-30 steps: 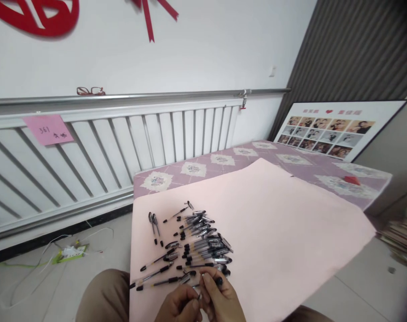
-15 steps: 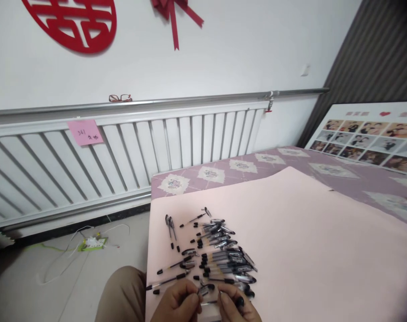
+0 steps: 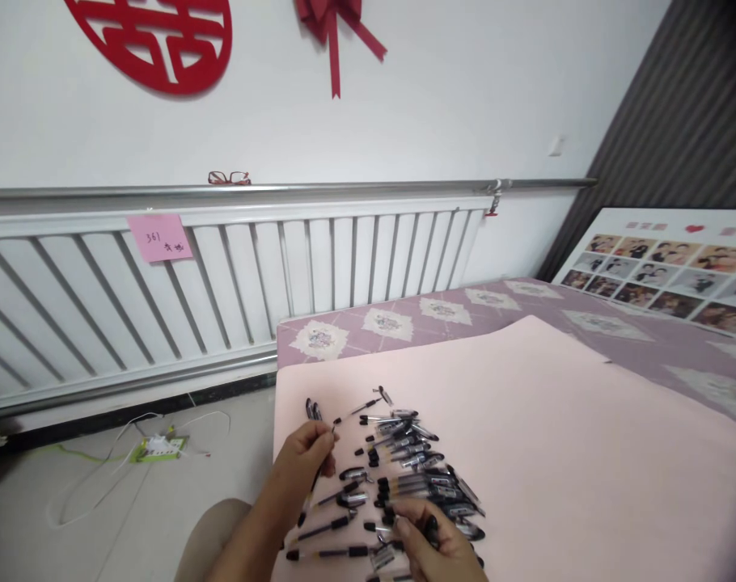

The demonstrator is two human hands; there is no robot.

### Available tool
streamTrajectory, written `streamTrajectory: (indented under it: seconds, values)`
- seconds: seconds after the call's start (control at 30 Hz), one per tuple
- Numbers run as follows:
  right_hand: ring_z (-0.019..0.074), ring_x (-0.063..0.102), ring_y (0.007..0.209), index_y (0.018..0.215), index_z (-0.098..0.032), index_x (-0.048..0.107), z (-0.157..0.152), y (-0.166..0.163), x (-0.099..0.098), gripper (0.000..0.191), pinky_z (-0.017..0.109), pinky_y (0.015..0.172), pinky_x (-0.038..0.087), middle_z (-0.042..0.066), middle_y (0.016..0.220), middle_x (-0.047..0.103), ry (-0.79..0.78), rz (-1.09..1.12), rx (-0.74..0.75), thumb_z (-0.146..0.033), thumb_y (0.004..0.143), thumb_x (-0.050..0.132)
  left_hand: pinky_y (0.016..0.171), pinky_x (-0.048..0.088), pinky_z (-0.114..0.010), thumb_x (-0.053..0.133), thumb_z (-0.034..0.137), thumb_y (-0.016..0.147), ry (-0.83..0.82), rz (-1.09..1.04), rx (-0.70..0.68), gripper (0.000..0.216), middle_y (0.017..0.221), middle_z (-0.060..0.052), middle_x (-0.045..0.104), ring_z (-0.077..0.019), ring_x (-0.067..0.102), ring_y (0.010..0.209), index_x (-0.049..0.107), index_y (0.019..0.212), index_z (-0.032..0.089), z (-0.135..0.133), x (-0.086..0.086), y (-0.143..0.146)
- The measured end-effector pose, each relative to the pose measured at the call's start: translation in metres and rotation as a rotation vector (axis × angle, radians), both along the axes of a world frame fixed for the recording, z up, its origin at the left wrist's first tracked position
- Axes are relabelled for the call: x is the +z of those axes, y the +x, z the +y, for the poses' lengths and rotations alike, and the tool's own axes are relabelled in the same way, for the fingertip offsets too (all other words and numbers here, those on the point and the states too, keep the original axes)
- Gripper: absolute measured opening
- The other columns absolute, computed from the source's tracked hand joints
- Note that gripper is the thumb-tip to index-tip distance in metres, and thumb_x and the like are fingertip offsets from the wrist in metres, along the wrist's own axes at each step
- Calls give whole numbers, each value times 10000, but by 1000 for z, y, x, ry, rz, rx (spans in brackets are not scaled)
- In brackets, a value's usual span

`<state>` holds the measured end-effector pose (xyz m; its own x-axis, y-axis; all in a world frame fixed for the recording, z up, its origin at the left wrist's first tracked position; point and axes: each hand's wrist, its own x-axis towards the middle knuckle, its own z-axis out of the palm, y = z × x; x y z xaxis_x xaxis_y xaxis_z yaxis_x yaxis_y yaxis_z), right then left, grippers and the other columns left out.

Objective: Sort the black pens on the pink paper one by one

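My left hand (image 3: 310, 457) is over the left side of the pink sheet, thumb and fingers pinched on a slim pen (image 3: 306, 503). The pen slants down behind the hand, its dark end showing below and a small dark tip at the fingertips. My right hand (image 3: 434, 543) is closed near the front of the pens. A rounded black end of a pen cap (image 3: 431, 529) pokes out between its fingers; the rest is hidden. Several black gel pens (image 3: 413, 483) lie in a loose row beside it. Loose clear caps with black tops (image 3: 351, 500) and uncapped pens (image 3: 323, 529) lie between the hands.
The pink sheet (image 3: 543, 453) covers a surface with a purple patterned cloth (image 3: 416, 319). Behind stands a white radiator (image 3: 319, 267) under a pipe holding glasses (image 3: 229, 178). A photo board (image 3: 665, 259) leans at right. A power strip (image 3: 158, 447) lies on the floor.
My left hand has moved up and left, away from the right hand, and now shows a pen in its pinch. My right hand stays near the front of the pens. The view has shifted slightly.
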<state>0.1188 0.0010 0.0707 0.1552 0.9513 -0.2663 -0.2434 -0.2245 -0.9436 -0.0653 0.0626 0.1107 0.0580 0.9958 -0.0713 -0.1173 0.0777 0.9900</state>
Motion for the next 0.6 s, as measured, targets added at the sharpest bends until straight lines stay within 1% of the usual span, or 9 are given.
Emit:
streamTrajectory:
  seconds: [0.1, 0.17, 0.23, 0.3, 0.37, 0.43, 0.5, 0.6]
  values:
    - [42, 235, 345, 688, -199, 669, 19, 2, 6, 266, 190, 387, 160, -98, 373, 397, 14, -80, 37, -406, 538, 741, 523, 399, -206, 571, 371, 743, 33, 28, 16, 214, 598, 33, 502, -86, 480, 514, 535, 712, 163, 36, 3, 3]
    - [53, 249, 353, 698, -203, 674, 34, 4, 11, 223, 195, 392, 170, -92, 386, 420, 31, -152, 56, -386, 575, 706, 518, 397, -197, 567, 360, 745, 41, 30, 20, 201, 592, 36, 482, -79, 473, 509, 542, 733, 161, 61, 1, 9]
    - [74, 323, 382, 697, -210, 675, 51, 5, 17, 177, 201, 414, 225, -76, 427, 485, 60, -233, 63, -357, 598, 674, 515, 411, -198, 554, 348, 747, 37, 30, 19, 186, 608, 38, 471, -68, 463, 490, 527, 751, 164, 85, -5, 17]
    - [115, 449, 481, 680, -213, 674, 71, 7, 22, 138, 218, 480, 313, -46, 530, 583, 102, -311, 71, -329, 606, 657, 531, 432, -205, 549, 352, 749, 29, 48, 20, 191, 652, 28, 484, -66, 480, 506, 522, 779, 165, 107, -12, 24]
    - [145, 511, 562, 684, -216, 675, 93, 12, 24, 133, 238, 544, 361, -32, 600, 625, 129, -376, 108, -329, 620, 646, 526, 439, -213, 551, 373, 747, 13, 96, 24, 216, 679, 15, 500, -72, 493, 518, 527, 787, 162, 127, -21, 31]
    - [146, 506, 521, 693, -217, 669, 117, 17, 23, 146, 243, 527, 361, -40, 542, 601, 120, -462, 153, -343, 647, 611, 517, 439, -217, 556, 392, 750, 1, 170, 26, 241, 686, 4, 515, -83, 507, 532, 538, 783, 154, 147, -31, 34]
    - [145, 513, 507, 752, -214, 672, 140, 22, 19, 181, 243, 516, 364, -39, 541, 606, 126, -596, 205, -346, 680, 570, 518, 439, -214, 534, 390, 780, 1, 260, 23, 246, 687, -4, 529, -92, 521, 556, 549, 803, 146, 165, -41, 36]
    - [146, 519, 499, 814, -204, 672, 175, 28, 10, 224, 241, 501, 367, -30, 554, 621, 128, -669, 219, -351, 705, 542, 547, 457, -232, 480, 363, 847, 20, 429, 0, 242, 726, -12, 562, -104, 547, 607, 560, 874, 136, 188, -51, 37]
